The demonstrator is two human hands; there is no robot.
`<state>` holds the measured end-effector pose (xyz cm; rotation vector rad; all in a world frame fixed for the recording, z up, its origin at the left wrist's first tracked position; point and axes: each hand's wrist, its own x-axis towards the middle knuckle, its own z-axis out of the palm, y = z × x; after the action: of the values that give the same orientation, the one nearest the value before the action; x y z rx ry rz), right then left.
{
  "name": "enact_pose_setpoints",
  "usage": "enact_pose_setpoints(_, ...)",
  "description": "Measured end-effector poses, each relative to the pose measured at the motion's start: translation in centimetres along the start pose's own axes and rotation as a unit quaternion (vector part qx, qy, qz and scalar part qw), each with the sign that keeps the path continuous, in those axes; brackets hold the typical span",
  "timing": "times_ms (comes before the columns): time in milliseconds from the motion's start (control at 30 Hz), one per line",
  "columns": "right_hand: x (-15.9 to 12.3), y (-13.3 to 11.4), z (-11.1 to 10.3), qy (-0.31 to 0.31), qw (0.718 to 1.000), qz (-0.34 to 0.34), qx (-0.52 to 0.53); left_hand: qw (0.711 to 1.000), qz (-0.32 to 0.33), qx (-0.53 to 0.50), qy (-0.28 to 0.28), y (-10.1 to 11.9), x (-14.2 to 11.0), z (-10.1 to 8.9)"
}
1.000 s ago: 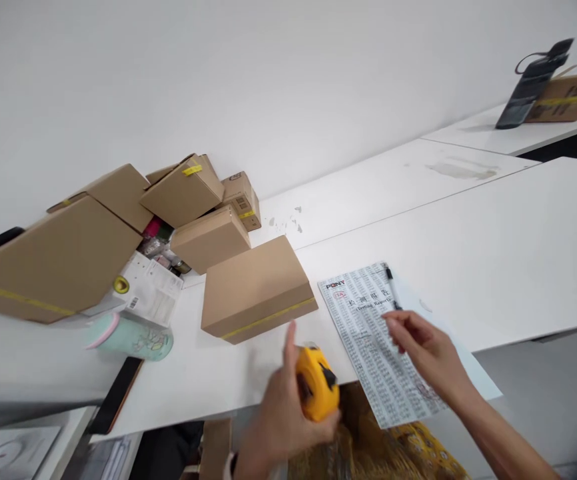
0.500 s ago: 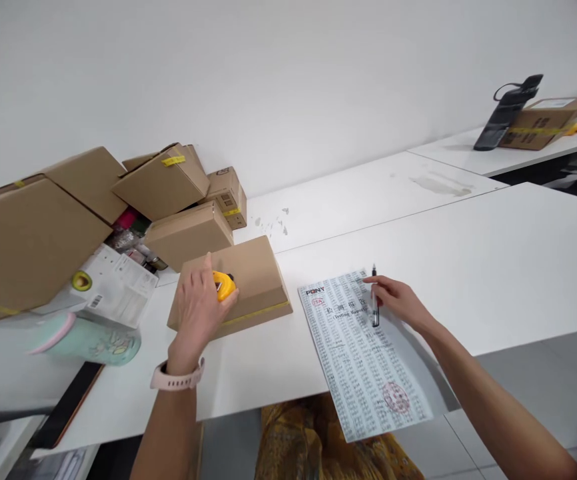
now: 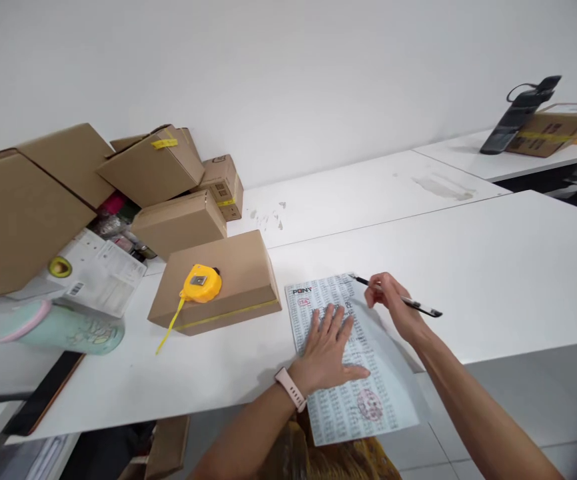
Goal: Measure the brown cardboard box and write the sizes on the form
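My left hand (image 3: 329,350) lies flat with fingers spread on a printed report (image 3: 383,413), whose near end hangs over the table edge. In my right hand (image 3: 392,301) is a black-and-clear pen (image 3: 421,307), its tip at the report's upper right corner. To the left, a yellow tape measure (image 3: 202,283) rests on a closed cardboard box (image 3: 248,267). A short length of its blade sticks out over the box's front side. Nothing touches the tape measure now.
More cardboard boxes (image 3: 178,223) are piled at the left against the wall. A mint-green bottle (image 3: 76,328) stands near papers (image 3: 106,273). Far right on the white table (image 3: 468,267) are a dark water bottle (image 3: 511,120) and a taped box (image 3: 548,133).
My left hand has let go of the tape measure, leaving it on the box, and moved right onto the report. In my right hand the pen has turned, its tip now at the report's corner.
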<state>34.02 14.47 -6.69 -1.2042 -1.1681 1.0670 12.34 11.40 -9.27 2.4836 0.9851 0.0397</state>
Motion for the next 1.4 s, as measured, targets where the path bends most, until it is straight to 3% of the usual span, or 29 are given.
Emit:
enact_pose_setpoints(100,0.3,1.0,1.1,-0.048,0.997,0.064,0.012,1.0,0.002,0.021,-0.006,-0.8,-1.7,-0.6)
enact_pose_setpoints(200,0.7,1.9,2.4,-0.035,0.995,0.097,0.009,0.999,-0.007,0.014,0.035,-0.4,-1.9,-1.3)
enact_pose_setpoints(400,0.5,3.4,3.4,0.096,0.988,0.031,-0.117,0.974,-0.036,-0.091,0.203,-1.1,2.9,-2.7)
enact_pose_setpoints(600,-0.1,4.8,2.6,0.066,0.992,0.03,-0.101,0.953,-0.072,-0.128,0.263,-4.4,7.4,-3.0)
enact_pose_setpoints(733,0.4,5.4,2.6,0.085,0.987,0.048,-0.125,0.945,-0.071,-0.15,0.282,-5.1,8.1,-2.1)
enact_pose_setpoints(933,0.7,4.7,3.1,0.072,0.968,0.008,-0.24,0.939,-0.067,-0.171,0.292,-5.0,8.3,-1.5)
enact_pose_setpoints(1400,0.4,4.8,3.1,0.06,0.965,0.009,-0.257,0.94,-0.075,-0.174,0.285,-4.9,8.3,-1.5)
